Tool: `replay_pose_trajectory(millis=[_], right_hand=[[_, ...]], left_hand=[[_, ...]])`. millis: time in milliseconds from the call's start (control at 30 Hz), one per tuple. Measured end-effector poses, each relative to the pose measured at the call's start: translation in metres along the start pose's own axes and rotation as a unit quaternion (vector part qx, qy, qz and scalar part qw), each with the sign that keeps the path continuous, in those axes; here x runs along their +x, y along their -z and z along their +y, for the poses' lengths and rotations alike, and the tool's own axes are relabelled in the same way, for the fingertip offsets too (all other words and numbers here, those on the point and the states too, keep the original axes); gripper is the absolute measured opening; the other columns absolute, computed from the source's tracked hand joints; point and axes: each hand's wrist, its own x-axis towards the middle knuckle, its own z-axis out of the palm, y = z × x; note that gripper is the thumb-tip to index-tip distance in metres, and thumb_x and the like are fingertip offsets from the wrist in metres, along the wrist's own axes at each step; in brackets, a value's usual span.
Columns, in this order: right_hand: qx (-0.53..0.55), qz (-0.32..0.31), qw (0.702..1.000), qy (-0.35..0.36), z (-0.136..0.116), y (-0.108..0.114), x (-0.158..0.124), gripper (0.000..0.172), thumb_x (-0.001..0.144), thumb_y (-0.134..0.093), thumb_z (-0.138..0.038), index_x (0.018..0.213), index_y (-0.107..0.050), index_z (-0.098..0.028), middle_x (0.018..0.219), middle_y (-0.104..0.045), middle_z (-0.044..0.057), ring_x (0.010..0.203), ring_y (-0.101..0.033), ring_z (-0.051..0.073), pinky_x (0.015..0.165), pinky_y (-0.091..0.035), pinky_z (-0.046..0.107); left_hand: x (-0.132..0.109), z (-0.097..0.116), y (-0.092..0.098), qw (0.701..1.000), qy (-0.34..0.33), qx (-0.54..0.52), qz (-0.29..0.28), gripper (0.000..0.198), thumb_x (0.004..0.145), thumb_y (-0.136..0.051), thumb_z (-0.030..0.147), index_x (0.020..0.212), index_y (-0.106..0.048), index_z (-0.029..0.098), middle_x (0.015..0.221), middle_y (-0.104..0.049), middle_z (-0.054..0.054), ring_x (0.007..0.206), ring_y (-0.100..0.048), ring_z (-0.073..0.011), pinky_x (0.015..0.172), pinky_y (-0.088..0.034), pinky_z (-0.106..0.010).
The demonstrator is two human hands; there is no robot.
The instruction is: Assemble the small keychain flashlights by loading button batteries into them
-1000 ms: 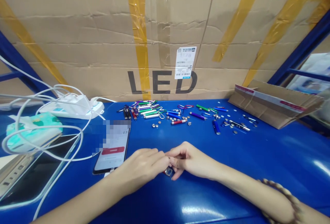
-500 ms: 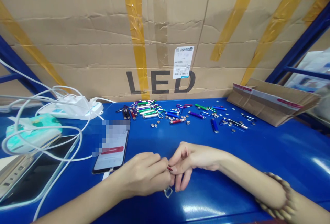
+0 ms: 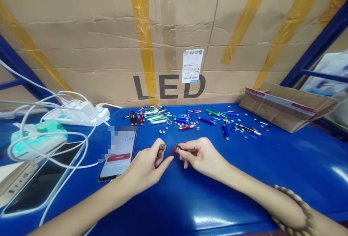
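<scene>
Low over the blue table, my left hand (image 3: 145, 163) has its fingers curled around a small red mini flashlight (image 3: 161, 148), metal end up; most of its body is hidden in the palm. Its thumb reaches out toward the other hand. A short gap to the right, my right hand (image 3: 202, 156) pinches a red carabiner clip (image 3: 175, 150) between thumb and fingertips. Beyond the hands lies another red mini flashlight (image 3: 186, 127) on the table. Near it are a purple flashlight (image 3: 206, 120), a blue flashlight (image 3: 225, 132) and several small button cells (image 3: 162, 131).
A pile of flashlights with clips (image 3: 157, 115) lies against a large cardboard box (image 3: 108, 47). An open brown carton (image 3: 277, 107) stands at the right. On the left are a phone (image 3: 119, 167), a power strip (image 3: 78, 114), looping white cables (image 3: 85, 149) and a tissue pack (image 3: 40, 138).
My hands, together half a second ago, have come apart and moved up and away from me. The flashlight's end now shows in my left hand, the red carabiner clip in my right.
</scene>
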Motion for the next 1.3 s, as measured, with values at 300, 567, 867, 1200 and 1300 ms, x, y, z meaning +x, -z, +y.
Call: replay_pose_trajectory(millis=[300,567,867,1200,1300], right_hand=[[-0.076,0.093,0.984,0.133,-0.005,-0.006,-0.007,0.025,0.084,-0.048,-0.02,0.07,-0.067,-0.011,0.056,-0.061,0.003,0.051,-0.058,0.011,0.049,-0.044,0.02],[-0.106,0.082,0.98,0.147,-0.003,-0.008,-0.006,0.027,0.086,-0.046,-0.022,0.074,-0.068,-0.013,0.057,-0.063,0.003,0.051,-0.059,0.012,0.054,-0.046,0.022],[-0.131,0.028,0.986,0.1,-0.002,-0.003,-0.003,0.027,0.086,-0.047,-0.024,0.075,-0.069,-0.014,0.061,-0.067,0.005,0.054,-0.062,0.014,0.057,-0.048,0.024],[0.018,0.097,0.993,0.057,0.01,0.01,0.009,0.034,0.084,-0.046,-0.033,0.108,-0.062,-0.014,0.084,-0.064,0.006,0.069,-0.061,0.013,0.058,-0.056,0.026],[-0.02,0.126,0.99,0.062,0.012,0.012,0.011,0.031,0.083,-0.047,-0.031,0.105,-0.063,-0.016,0.082,-0.064,0.006,0.067,-0.06,0.014,0.053,-0.055,0.025]], left_hand=[[-0.005,0.026,0.008,0.983,0.063,0.095,-0.14,0.02,0.094,-0.021,0.029,0.092,-0.04,0.022,0.075,-0.064,-0.002,0.065,-0.065,-0.0237,0.051,-0.031,-0.027],[-0.007,0.017,0.001,0.981,0.004,0.173,-0.09,0.017,0.093,-0.028,0.024,0.099,-0.043,0.021,0.071,-0.069,-0.004,0.06,-0.068,-0.0242,0.043,-0.032,-0.024],[-0.004,0.016,0.004,0.981,0.057,0.165,-0.089,0.012,0.093,-0.03,0.024,0.093,-0.042,0.021,0.069,-0.068,-0.003,0.062,-0.068,-0.0245,0.046,-0.038,-0.024],[0.01,-0.004,0.014,0.997,0.077,0.014,-0.027,0.027,0.093,-0.028,0.03,0.114,-0.045,0.026,0.065,-0.064,0.002,0.061,-0.064,-0.0188,0.056,-0.044,-0.027],[0.017,-0.015,0.019,0.985,0.12,-0.119,0.023,0.022,0.091,-0.031,0.032,0.101,-0.048,0.023,0.046,-0.048,0.008,0.043,-0.052,-0.0125,0.047,-0.04,-0.021]])
